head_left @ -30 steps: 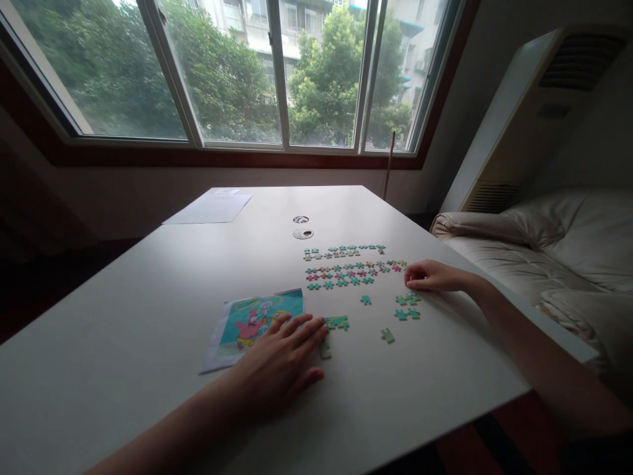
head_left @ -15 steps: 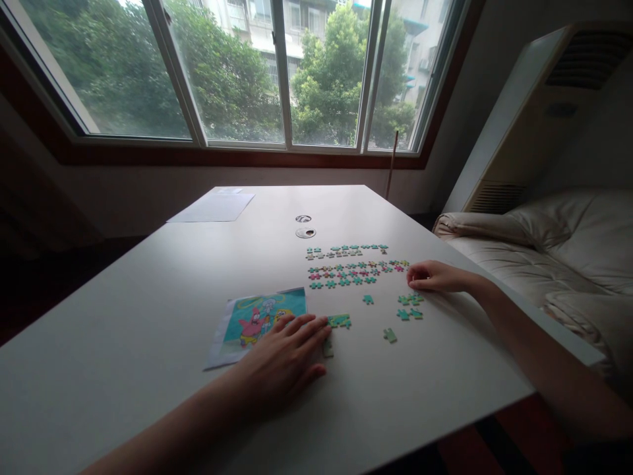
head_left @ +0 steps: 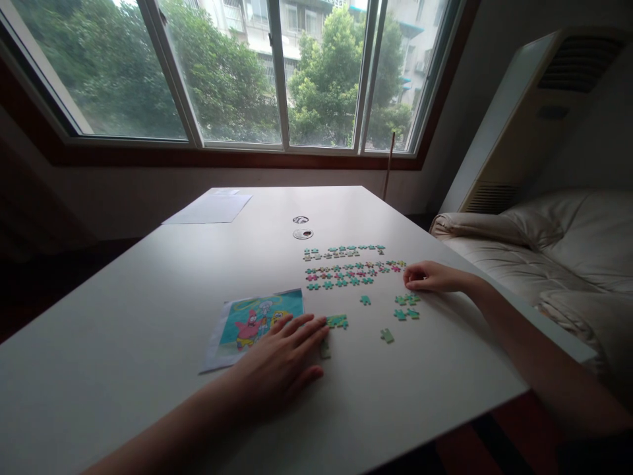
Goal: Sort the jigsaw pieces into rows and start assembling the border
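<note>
My left hand lies flat with its fingers stretched out, over the lower right part of a cartoon picture sheet. Its fingertips touch or nearly touch a strip of joined jigsaw pieces, and the hand partly hides more pieces beneath. My right hand rests on the table with curled fingers, at the right end of several rows of jigsaw pieces. Whether a piece sits inside those fingers is hidden. Just below it lies a small cluster of green pieces. Two single pieces, one teal and one greenish, lie between the hands.
The white table has two round grommets near its middle and white paper at its far left. A cream leather sofa stands to the right, beside a tall air conditioner. Windows line the far wall.
The whole view has shifted slightly, moving everything a little left in the picture. Both hands keep the same pose, and the pieces stay where they were on the table.
</note>
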Demonstrator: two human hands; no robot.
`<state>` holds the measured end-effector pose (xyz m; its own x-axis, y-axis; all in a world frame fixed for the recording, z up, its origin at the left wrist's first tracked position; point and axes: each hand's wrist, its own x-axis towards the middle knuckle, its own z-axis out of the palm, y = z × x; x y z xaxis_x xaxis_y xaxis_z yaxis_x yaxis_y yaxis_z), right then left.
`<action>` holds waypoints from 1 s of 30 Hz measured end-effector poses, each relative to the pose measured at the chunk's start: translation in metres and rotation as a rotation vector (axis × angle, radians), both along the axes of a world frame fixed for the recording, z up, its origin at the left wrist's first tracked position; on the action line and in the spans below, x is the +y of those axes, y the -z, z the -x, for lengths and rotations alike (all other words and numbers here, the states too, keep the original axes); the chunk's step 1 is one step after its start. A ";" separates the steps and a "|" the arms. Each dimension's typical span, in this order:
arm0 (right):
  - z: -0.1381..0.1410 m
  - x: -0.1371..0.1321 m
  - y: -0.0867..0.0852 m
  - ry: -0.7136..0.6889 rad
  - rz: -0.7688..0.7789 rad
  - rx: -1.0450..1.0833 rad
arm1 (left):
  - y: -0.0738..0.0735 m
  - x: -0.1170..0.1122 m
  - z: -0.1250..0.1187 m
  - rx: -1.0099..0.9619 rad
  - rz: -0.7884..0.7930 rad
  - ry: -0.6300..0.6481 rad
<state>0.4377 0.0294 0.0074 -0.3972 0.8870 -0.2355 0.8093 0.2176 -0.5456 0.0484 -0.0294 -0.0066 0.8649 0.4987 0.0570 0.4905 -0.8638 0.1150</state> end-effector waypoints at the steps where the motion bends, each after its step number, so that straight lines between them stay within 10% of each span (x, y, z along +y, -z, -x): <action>1: 0.000 0.000 -0.001 -0.009 0.011 0.004 | 0.000 0.000 0.000 0.002 0.000 -0.003; 30: 0.015 -0.009 -0.011 -0.114 0.038 0.057 | 0.003 0.001 0.000 -0.021 -0.041 0.005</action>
<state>0.4225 0.0205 0.0188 -0.5086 0.8263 -0.2422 0.7477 0.2844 -0.6000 0.0482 -0.0280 -0.0095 0.8659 0.4909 0.0955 0.4836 -0.8706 0.0900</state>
